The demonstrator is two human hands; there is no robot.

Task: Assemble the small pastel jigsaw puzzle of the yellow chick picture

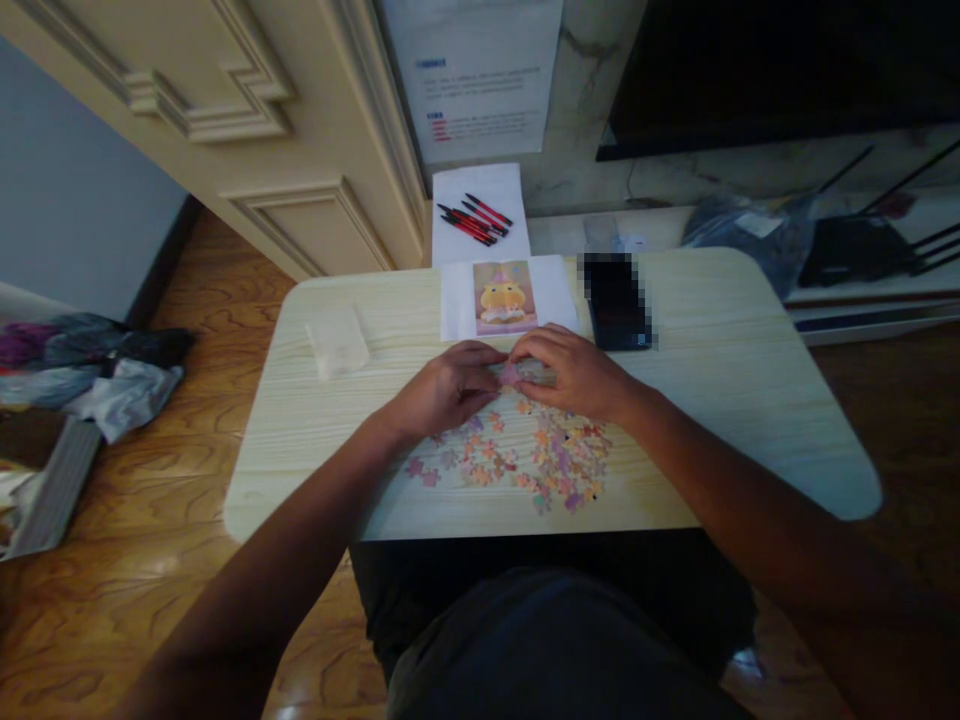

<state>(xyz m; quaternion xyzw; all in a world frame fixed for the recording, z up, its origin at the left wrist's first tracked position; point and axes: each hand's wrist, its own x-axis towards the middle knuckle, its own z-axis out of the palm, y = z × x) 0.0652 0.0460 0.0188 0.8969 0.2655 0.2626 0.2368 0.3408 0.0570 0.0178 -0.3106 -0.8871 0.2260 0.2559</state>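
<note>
Between my two hands is a pinkish jigsaw piece [509, 374], pinched at the fingertips; it may be more than one piece joined. My left hand [454, 385] is closed on its left side, and my right hand [566, 370] grips it from the right with thumb and forefinger. Nearer to me, many loose jigsaw pieces [562, 455] in orange, pink, purple and green lie scattered and partly heaped. Just beyond my hands rests a printed picture [504, 297] of a yellow cartoon figure on white paper.
A dark phone [619, 305] lies at the table's back right. At the left is a clear plastic bag [337, 343]. Several red-and-black pens [476, 220] rest on white paper behind the table [765, 430]. A beige door [300, 130] stands at the back left.
</note>
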